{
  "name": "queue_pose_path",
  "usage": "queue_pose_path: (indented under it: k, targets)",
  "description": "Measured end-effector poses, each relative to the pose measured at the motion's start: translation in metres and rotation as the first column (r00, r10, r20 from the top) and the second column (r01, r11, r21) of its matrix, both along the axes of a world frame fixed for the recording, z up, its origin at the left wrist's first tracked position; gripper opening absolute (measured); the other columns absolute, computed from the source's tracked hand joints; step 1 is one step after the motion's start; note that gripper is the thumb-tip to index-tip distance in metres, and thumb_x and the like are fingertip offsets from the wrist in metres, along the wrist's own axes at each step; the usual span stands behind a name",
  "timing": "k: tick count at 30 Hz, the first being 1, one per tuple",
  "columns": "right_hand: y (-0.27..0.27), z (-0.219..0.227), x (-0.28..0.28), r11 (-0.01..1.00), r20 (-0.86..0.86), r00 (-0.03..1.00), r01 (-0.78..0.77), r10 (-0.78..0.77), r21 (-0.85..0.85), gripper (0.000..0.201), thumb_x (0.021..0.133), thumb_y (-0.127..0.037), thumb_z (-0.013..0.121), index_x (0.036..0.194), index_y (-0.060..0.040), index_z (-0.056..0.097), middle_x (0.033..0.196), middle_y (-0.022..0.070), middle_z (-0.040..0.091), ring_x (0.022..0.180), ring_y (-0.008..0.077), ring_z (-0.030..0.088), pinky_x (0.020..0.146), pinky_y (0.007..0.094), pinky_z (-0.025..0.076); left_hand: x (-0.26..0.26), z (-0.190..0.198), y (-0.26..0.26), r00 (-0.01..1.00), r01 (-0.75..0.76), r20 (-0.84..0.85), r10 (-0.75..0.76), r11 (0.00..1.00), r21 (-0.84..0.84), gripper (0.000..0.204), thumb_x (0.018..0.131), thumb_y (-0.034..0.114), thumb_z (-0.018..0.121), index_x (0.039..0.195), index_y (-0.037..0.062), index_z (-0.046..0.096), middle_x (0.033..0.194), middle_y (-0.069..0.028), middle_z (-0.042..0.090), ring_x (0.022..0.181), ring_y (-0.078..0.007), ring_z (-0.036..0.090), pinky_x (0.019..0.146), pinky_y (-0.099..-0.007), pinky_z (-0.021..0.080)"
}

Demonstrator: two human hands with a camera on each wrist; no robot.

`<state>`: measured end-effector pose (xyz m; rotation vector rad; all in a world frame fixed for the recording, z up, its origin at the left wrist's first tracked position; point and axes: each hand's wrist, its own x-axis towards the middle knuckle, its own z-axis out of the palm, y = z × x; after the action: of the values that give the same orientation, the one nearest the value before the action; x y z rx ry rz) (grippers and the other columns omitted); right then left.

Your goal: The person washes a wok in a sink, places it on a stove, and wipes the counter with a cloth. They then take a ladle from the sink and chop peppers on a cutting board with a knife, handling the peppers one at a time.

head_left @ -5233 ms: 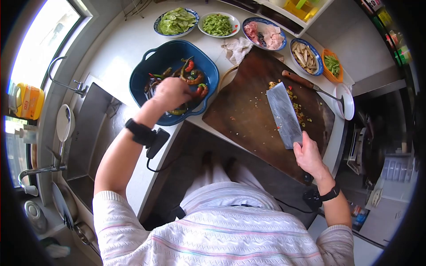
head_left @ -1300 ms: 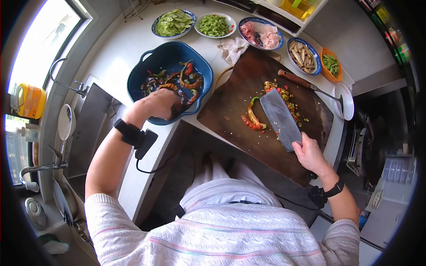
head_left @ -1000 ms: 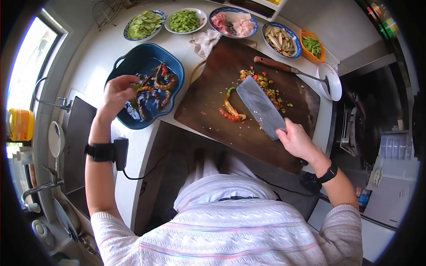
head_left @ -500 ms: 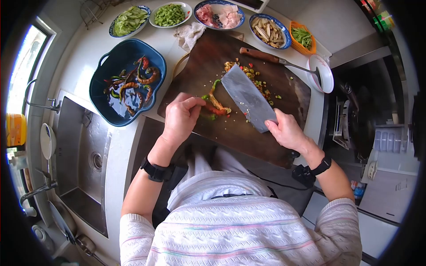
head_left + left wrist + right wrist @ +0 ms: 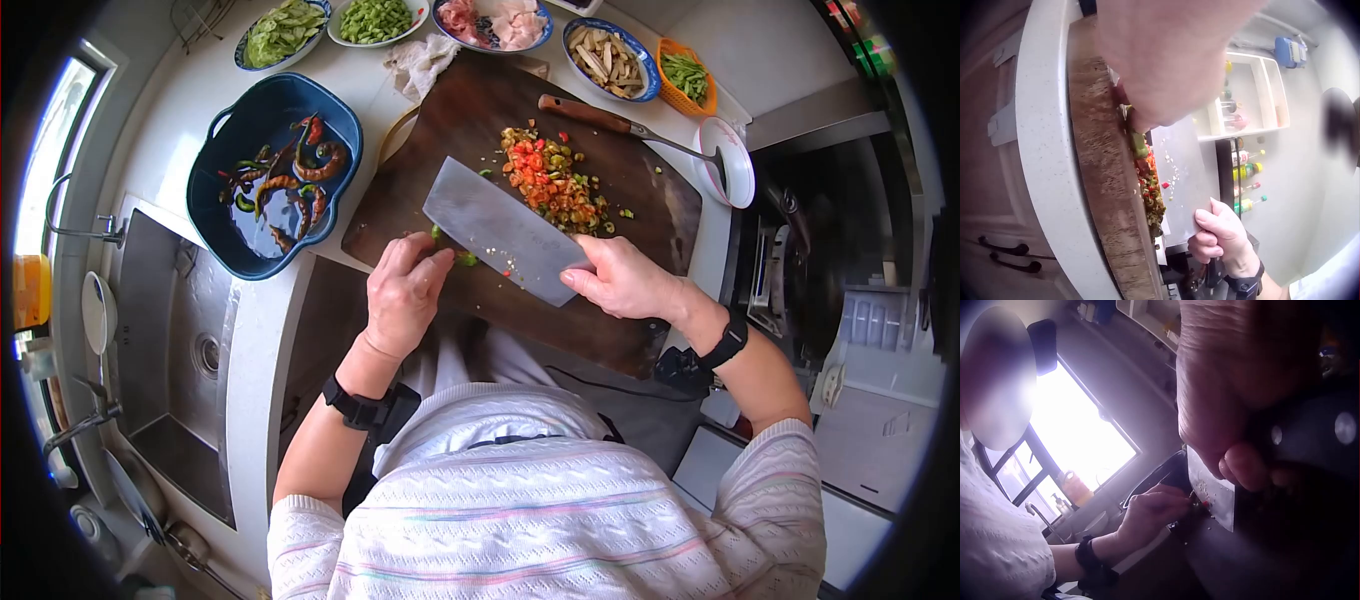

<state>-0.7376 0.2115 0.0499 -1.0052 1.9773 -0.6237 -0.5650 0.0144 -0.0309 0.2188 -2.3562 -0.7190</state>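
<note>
My right hand (image 5: 630, 280) grips the handle of a broad cleaver (image 5: 495, 225), its blade tilted flat-side up over the wooden cutting board (image 5: 590, 335). Seeds and red bits cling to the blade. At the board's left edge my left hand (image 5: 405, 290), fingers curled, holds chili peppers down beside the blade; a green one (image 5: 1139, 145) shows under the fingers in the left wrist view. The hand and the blade hide most of these peppers. Beyond the cleaver lies a pile of chopped red and green peppers (image 5: 550, 180).
Left of the board stands a blue basin (image 5: 205, 190) with whole chilies in water, above the sink (image 5: 180, 330). Behind are plates of sliced greens (image 5: 280, 35), chopped greens (image 5: 375, 18), meat (image 5: 515, 25) and pale strips (image 5: 605, 60). A wooden-handled spatula (image 5: 585, 112) reaches a white bowl (image 5: 735, 165).
My left hand has left the basin and come to the board with a chili. The cleaver has swung left over the peppers, uncovering the chopped pile. The head view has shifted right.
</note>
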Motion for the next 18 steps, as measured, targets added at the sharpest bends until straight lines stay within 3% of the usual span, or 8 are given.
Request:
queue_pose_path:
  k: [7,13,15,16,18]
  targets:
    - [-0.011,0.007,-0.003,0.997,0.032,0.999,-0.014,0.011,0.082,0.026,0.087,-0.018,0.059,0.083,0.0058,0.050,0.073,0.0230,0.059,0.068,0.0349,0.061,0.062,0.0393,0.046,0.001,-0.004,-0.001,1.000,0.011,-0.007,-0.011,1.000,-0.002,0.022,0.064,-0.002,0.070,0.084,0.0063,0.067,0.089,-0.0083,0.059,0.077,-0.0253,0.059,0.066,-0.0338,0.050]
    - [-0.026,0.010,-0.002,0.951,0.226,0.969,0.025,-0.098,0.308,0.026,0.086,-0.018,0.059,0.086,0.0065,0.051,0.072,0.0218,0.060,0.069,0.0328,0.062,0.063,0.0396,0.048,0.001,-0.008,-0.003,0.999,0.027,-0.033,-0.027,1.000,0.001,0.024,0.063,-0.003,0.069,0.085,0.0063,0.067,0.090,-0.0085,0.059,0.079,-0.0250,0.060,0.065,-0.0329,0.051]
    - [-0.024,0.002,0.002,0.992,0.181,0.983,-0.001,-0.022,0.129,0.025,0.091,-0.014,0.054,0.109,0.0023,0.051,0.063,0.0050,0.056,0.044,0.0140,0.051,0.043,0.0292,0.043,0.001,-0.010,-0.004,0.999,0.028,-0.033,-0.027,1.000,0.003,0.025,0.063,-0.004,0.069,0.085,0.0064,0.067,0.090,-0.0084,0.059,0.079,-0.0249,0.060,0.065,-0.0328,0.051]
    - [-0.024,-0.004,0.005,0.991,0.181,0.983,0.001,-0.024,0.130,0.025,0.091,-0.014,0.054,0.109,0.0023,0.051,0.063,0.0050,0.056,0.044,0.0140,0.051,0.043,0.0292,0.043,0.001,-0.011,-0.003,0.999,0.033,-0.033,-0.032,0.999,0.003,0.025,0.062,-0.004,0.068,0.085,0.0065,0.067,0.091,-0.0083,0.060,0.080,-0.0249,0.060,0.065,-0.0326,0.051]
    - [-0.030,-0.015,0.014,0.989,-0.164,0.975,-0.147,0.149,0.021,0.021,0.089,-0.014,0.057,0.091,0.0060,0.050,0.065,0.0173,0.059,0.054,0.0296,0.059,0.054,0.0384,0.047,0.002,-0.010,-0.003,0.999,0.030,-0.031,-0.030,1.000,-0.002,0.021,0.064,-0.003,0.070,0.083,0.0053,0.067,0.089,-0.0091,0.060,0.078,-0.0254,0.060,0.064,-0.0326,0.051]
